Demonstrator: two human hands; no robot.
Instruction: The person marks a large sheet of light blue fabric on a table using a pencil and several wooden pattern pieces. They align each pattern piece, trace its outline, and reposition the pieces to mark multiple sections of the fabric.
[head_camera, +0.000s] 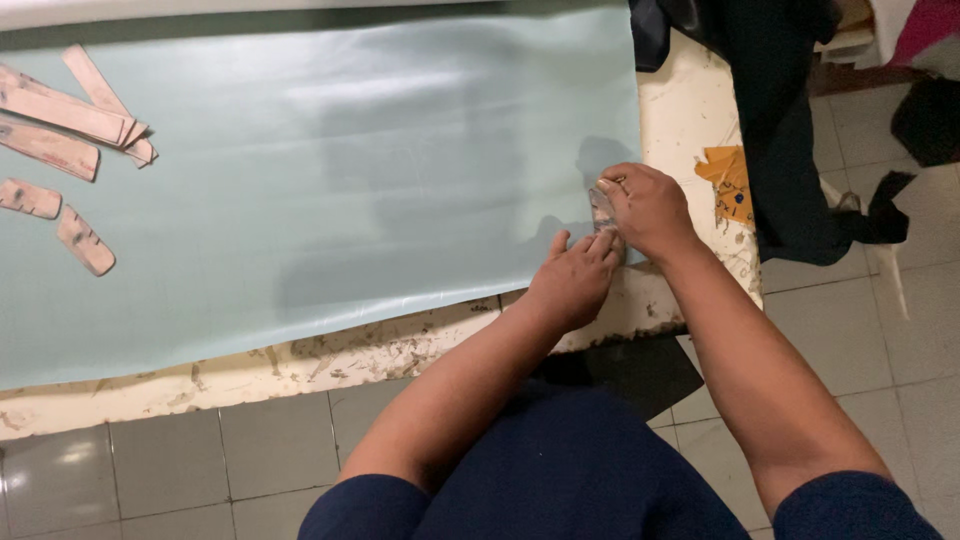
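A small, flat, greyish piece (602, 210) sits at the right-hand corner of a pale green sheet (320, 190), close to the sheet's near edge; what the piece is made of cannot be told, since the fingers hide most of it. The right hand (650, 208) is curled over it, thumb and fingers pinching its top; the left hand (575, 280) lies just beside and below, fingers pressed together and laid flat, their tips touching the lower end of the piece and the sheet under it.

The sheet is smooth and glossy and covers most of a cream table (690, 110); the table's front edge is chipped and stained, and a bare strip of it shows to the right of the sheet. On that strip, near the right hand, lie some orange-yellow scraps (730, 180); dark cloth (780, 120) hangs over the table's far right corner. Well apart, at the sheet's left side, several worn pinkish strips (60, 115) lie loose, some overlapping; below the table, grey floor tiles (200, 470) show.
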